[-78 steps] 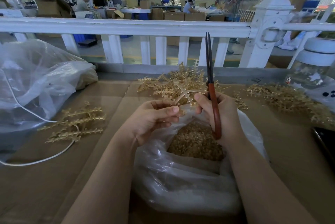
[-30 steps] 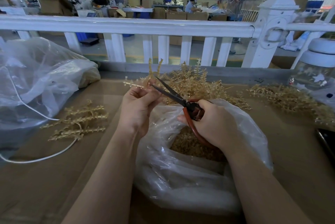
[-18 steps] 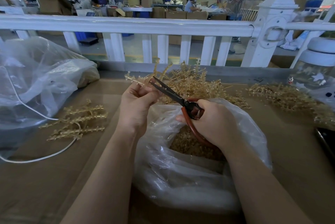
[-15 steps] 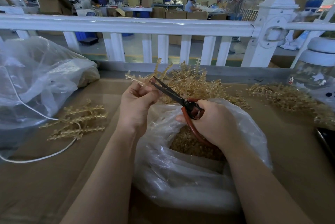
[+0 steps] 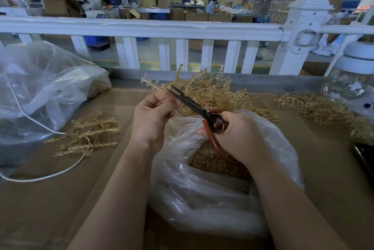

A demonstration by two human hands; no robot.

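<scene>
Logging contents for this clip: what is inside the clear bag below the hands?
The clear bag holds a heap of small tan pieces; the right hand and bag folds hide the rest.

Railing (image 5: 141,29) ahead, bag (image 5: 202,205) below, left cardboard (image 5: 50,209) free.

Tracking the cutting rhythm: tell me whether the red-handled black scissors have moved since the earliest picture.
Yes. The red-handled black scissors swung from upright, tips crossing the white railing, down leftward; tips now sit below it.
</scene>
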